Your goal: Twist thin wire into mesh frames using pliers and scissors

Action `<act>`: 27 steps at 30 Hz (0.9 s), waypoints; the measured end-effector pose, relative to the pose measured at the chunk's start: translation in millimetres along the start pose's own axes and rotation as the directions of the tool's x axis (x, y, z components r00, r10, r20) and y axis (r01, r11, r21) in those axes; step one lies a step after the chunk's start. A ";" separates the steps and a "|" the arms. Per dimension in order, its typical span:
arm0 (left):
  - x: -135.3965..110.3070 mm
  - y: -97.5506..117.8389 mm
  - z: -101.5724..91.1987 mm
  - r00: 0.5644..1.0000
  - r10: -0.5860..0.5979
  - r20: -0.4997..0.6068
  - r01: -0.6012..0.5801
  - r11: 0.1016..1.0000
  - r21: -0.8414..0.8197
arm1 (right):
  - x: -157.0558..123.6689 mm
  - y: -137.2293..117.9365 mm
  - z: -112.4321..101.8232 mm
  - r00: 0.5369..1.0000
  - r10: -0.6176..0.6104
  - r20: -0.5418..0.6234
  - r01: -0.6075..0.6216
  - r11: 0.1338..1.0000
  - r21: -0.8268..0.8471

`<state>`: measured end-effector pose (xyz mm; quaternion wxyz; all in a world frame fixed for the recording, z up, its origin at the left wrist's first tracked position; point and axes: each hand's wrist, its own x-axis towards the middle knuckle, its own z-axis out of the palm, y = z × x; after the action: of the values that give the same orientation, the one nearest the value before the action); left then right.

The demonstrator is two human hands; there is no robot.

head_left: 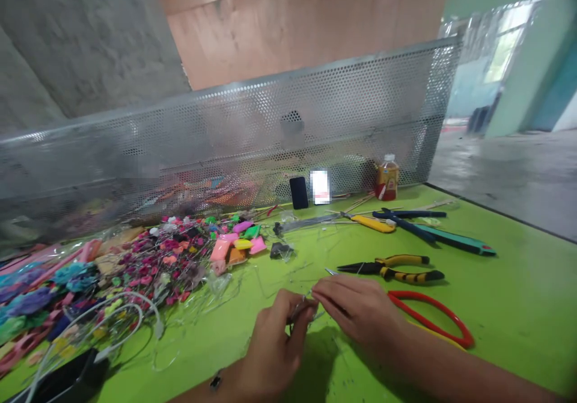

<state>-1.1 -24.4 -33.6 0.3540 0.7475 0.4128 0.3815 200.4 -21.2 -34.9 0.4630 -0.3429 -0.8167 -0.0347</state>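
Observation:
My left hand (279,340) is closed, thumb and index finger pinched on a thin silvery wire (308,296), low over the green table. Close against it, my right hand (356,307) has its fingers pressed together at the other side of the same small piece, whose full shape is hidden by the fingers. Just beyond the right hand lie long-nose pliers (396,267) with yellow-and-black handles. Red-handled scissors (433,316) are partly covered by the right forearm.
Left of my hands spreads a heap of colourful small pieces on thin stems (166,258). A power bank (72,376) with a white cable lies front left. A yellow cutter (372,222), blue-handled pliers (410,225), two phones (299,192) and a bottle (387,177) stand or lie before the perforated metal panel (252,126).

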 end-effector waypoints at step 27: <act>310.5 -61.8 -28.7 0.965 -0.217 -0.146 0.260 0.851 0.456 | 8.2 30.8 -13.5 0.890 0.420 0.178 -0.443 0.888 0.123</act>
<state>67.0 282.5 13.7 0.1875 0.7362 0.5979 0.2556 225.8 1.5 -28.9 0.4238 -0.4792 -0.7517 0.1604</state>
